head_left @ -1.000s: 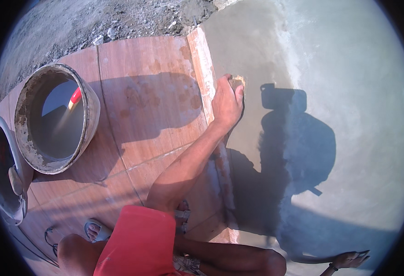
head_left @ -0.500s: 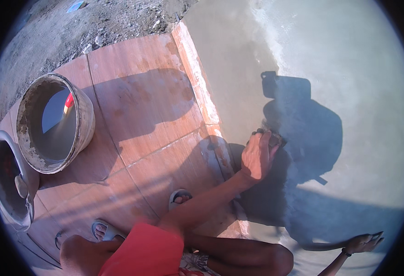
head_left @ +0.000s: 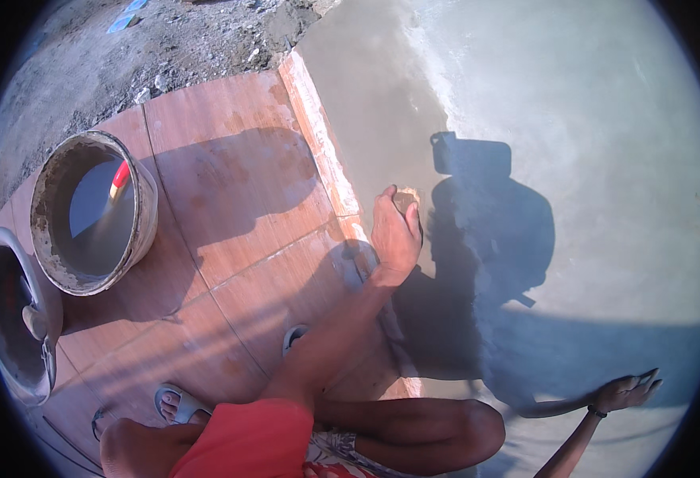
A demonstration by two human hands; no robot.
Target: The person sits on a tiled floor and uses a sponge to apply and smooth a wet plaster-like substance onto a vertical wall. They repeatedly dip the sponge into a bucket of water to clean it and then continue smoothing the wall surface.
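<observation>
- Sponge-like block point(head_left: 406, 198) is against the grey surface point(head_left: 621, 199), on its darker, damp-looking band, just beside the narrow tile strip point(head_left: 306, 107).
- Half a second ago it was farther from this strip, by the edge of the paler zone; now it has come back toward the strip. So it seems that the rubbing goes across the darker band, and the part near the strip receives attention now.
- Left hand point(head_left: 398, 235) has its fingers and thumb closed around the block, with the back of the hand visible.
- Right hand point(head_left: 627, 391) appears to rest on the grey surface, fingers extended, holding nothing visible. Its place is nearly unchanged, which probably gives the body support.
- Head shadow point(head_left: 493, 219) falls to the right of the block.
- Bucket point(head_left: 147, 211), with cloudy liquid and a red-tipped handle point(head_left: 121, 174) inside, stands on the floor tiles point(head_left: 199, 107); another container point(head_left: 50, 299) is beside it.
</observation>
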